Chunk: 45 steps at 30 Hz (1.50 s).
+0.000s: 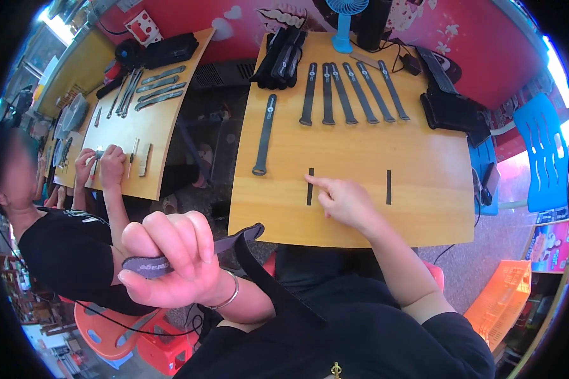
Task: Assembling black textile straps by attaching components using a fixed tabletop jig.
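My left hand [171, 256], raised close at the lower left, is closed around a dark grey hook-and-loop strap [224, 243]. One rounded end sticks out past my fingers and the slotted end is on the wrist side. A dark band hangs from that end over my arm. Over the wooden table [272, 208], my right hand [344, 199] has its index finger stretched out, with its tip at a short black strip [309, 196]. The other fingers are partly curled and I see nothing held in them. A second black strip [389, 187] lies to the right.
Several grey straps [341, 95] lie in a row at the back; one strap [265, 136] lies apart at left. A black bundle [281, 57], a blue fan [343, 25] and a black pouch [449, 110] stand around them. A co-worker [63, 246] sits at another table [117, 170].
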Available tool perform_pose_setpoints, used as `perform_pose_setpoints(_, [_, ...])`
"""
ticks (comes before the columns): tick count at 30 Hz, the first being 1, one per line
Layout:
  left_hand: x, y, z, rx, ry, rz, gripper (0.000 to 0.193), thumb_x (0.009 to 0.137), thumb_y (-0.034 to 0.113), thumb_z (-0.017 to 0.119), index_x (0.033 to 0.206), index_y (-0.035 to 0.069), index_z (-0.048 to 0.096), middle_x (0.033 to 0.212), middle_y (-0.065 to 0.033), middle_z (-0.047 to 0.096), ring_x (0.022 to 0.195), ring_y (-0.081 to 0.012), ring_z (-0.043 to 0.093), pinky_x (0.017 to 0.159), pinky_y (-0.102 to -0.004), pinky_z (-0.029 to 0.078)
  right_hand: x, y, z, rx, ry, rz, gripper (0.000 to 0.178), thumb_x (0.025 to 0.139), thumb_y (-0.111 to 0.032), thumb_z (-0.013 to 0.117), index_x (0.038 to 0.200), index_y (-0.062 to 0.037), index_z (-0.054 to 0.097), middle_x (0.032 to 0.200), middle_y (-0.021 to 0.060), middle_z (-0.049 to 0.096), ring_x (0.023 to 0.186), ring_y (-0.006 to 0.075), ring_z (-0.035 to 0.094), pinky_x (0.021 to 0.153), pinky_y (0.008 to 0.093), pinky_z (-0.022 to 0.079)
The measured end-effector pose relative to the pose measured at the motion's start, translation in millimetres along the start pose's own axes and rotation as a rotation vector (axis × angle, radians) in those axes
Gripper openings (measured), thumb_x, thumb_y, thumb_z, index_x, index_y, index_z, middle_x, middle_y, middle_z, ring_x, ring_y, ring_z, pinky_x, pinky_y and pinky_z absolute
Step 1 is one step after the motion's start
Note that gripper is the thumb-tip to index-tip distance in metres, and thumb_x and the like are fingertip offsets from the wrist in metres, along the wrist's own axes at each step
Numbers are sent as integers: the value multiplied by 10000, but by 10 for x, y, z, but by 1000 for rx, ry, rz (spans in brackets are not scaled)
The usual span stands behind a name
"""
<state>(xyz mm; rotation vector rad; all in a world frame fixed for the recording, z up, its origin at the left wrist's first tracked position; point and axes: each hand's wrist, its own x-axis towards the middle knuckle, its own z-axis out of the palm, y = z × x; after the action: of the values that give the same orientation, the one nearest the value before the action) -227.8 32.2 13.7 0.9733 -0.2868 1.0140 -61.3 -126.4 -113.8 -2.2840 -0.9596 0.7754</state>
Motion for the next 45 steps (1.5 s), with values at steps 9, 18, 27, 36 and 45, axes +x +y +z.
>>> perform_pose_setpoints(9, [18, -53, 22, 23, -91, -23, 481, 890, 451, 598, 667, 119, 330, 548, -21, 461, 392, -82, 340, 438, -224, 394, -38, -6, 270, 3, 95, -103, 485, 883, -182, 490, 1364, -122, 474, 658, 98, 657, 596, 224, 647, 659, 362, 506])
perform_pose_setpoints(18, [1, -25, 44, 9, -154, 21, 485, 885, 471, 604, 679, 125, 333, 557, -7, 483, 402, -70, 365, 452, -222, 411, -301, -117, 171, 90, -68, -62, 501, 872, -183, 462, 1368, -116, 461, 644, 117, 642, 601, 276, 633, 640, 401, 498])
perform_pose_setpoints(27, [-33, -76, 108, -7, -150, 56, 460, 948, 471, 499, 703, 117, 337, 556, -17, 484, 397, -85, 369, 443, -240, 431, -289, -128, 295, -144, 49, -186, 478, 870, -201, 484, 1345, -148, 501, 647, 126, 636, 602, 273, 629, 616, 410, 492])
perform_pose_setpoints(36, [-193, -145, 218, -88, -138, -1, 384, 974, 417, 467, 996, 35, 499, 604, -99, 495, 467, -164, 465, 505, -334, 480, -666, -411, -131, 297, 269, -434, 485, 761, -137, 712, 1234, -163, 609, 893, 107, 628, 666, 249, 586, 634, 344, 484])
perform_pose_setpoints(45, [-477, -346, 586, -260, 170, -260, 306, 1025, 325, 372, 827, 92, 379, 653, -55, 460, 429, -67, 345, 390, -196, 317, -991, -320, -165, 385, 484, -967, 364, 620, -9, 761, 961, -135, 734, 1045, 120, 582, 866, 212, 570, 679, 322, 492])
